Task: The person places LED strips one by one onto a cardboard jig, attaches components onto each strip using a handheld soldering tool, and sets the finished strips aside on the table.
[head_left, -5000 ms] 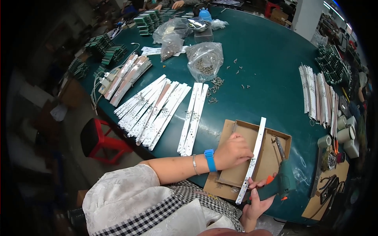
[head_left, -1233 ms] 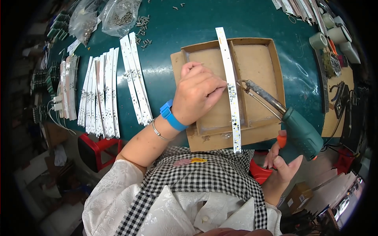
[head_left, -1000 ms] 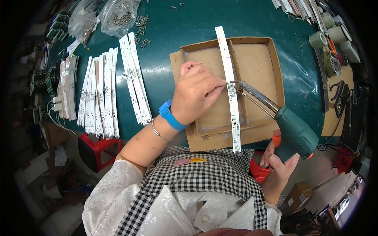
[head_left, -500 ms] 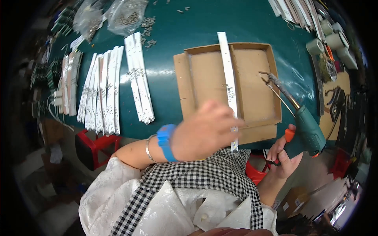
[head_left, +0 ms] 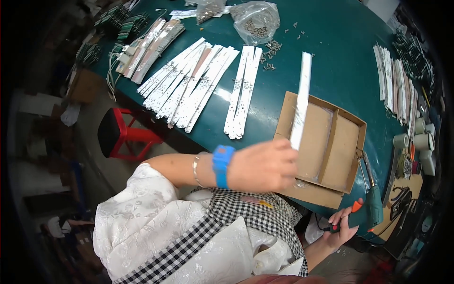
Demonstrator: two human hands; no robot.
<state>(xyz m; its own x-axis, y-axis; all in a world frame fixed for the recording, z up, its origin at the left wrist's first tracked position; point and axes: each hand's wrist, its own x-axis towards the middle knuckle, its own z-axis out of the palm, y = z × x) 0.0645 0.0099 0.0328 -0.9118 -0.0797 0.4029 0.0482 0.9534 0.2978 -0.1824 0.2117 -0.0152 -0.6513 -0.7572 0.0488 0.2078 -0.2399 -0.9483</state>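
Observation:
My left hand (head_left: pixel 265 165), with a blue band on its wrist, is closed around the near end of a white circuit-board strip (head_left: pixel 301 99). The strip slants up and away over the left edge of a shallow cardboard box (head_left: pixel 335 142). Its gripped end is hidden by my fingers. My right hand (head_left: pixel 341 227) is wrapped round the handle of a green soldering gun (head_left: pixel 374 208) with an orange trigger. The soldering gun points away from me, its tip beside the right side of the box.
Left on the green table lie a fanned pile of white strips (head_left: pixel 189 90) and a narrower bundle (head_left: pixel 243 90). Beyond are small metal pieces (head_left: pixel 270 49) and a plastic bag (head_left: pixel 257 21). More strips (head_left: pixel 395 78) and tape rolls (head_left: pixel 423 141) stand right. A red stool (head_left: pixel 127 135) is below left.
The view has swung left. My left hand has taken hold of the strip and shifted it from the box's middle divider to its left edge. My right hand still holds the soldering gun.

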